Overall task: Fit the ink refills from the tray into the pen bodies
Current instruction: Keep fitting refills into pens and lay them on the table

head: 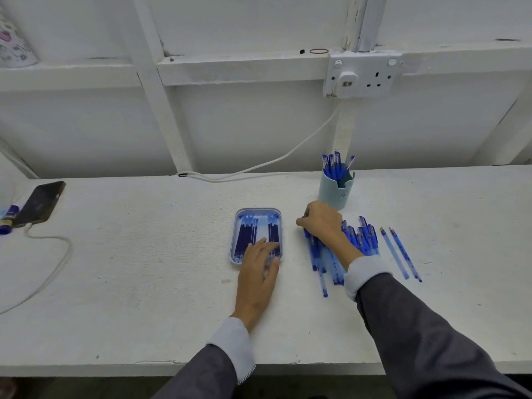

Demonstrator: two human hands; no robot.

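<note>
Looks early to midway. In the shallow blue plastic tray on the white tabletop, two batches of dark blue ink refills left to fit. Just right of it, a heap of translucent blue pen bodies waiting. In the pale green cup behind, a few capped pens, likely finished. Left grip straight-fingered, flat on the refills, pinching none. Right grip curled over the heap's end; cannot tell whether holding a body.

glossy plastic tray, rough matt table
</note>
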